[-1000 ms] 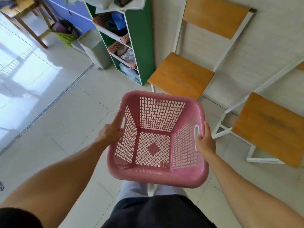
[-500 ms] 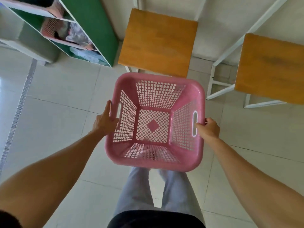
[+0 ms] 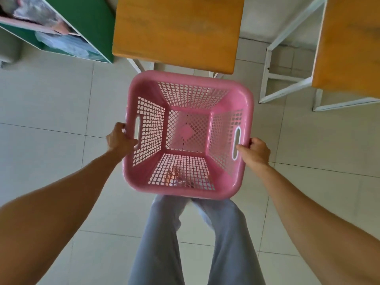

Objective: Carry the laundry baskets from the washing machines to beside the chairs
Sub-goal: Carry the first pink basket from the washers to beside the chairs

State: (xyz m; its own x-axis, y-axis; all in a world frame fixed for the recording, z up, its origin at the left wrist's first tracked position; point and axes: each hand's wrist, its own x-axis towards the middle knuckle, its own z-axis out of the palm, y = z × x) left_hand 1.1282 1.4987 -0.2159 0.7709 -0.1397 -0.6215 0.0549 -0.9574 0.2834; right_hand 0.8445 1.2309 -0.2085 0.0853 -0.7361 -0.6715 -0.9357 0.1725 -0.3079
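An empty pink laundry basket point(image 3: 240, 184) with latticed walls hangs level in front of my legs, above the tiled floor. My left hand point(image 3: 120, 139) grips its left rim beside the handle slot. My right hand point(image 3: 255, 152) grips the right rim by the other slot. The basket's far edge lies just below the front of a wooden chair seat point(image 3: 176, 31). A second wooden chair point(image 3: 349, 44) with a white metal frame stands to the right.
A green shelf unit point(image 3: 92, 19) holding cloth and baskets stands at the upper left, beside the first chair. White chair legs point(image 3: 267, 79) cross the floor between the two seats. Pale floor tiles point(image 3: 45, 99) lie to the left.
The view has tilted further down and I have come closer to the chairs. The basket has sunk lower and moved in toward the first chair's front edge, both hands still gripping it.
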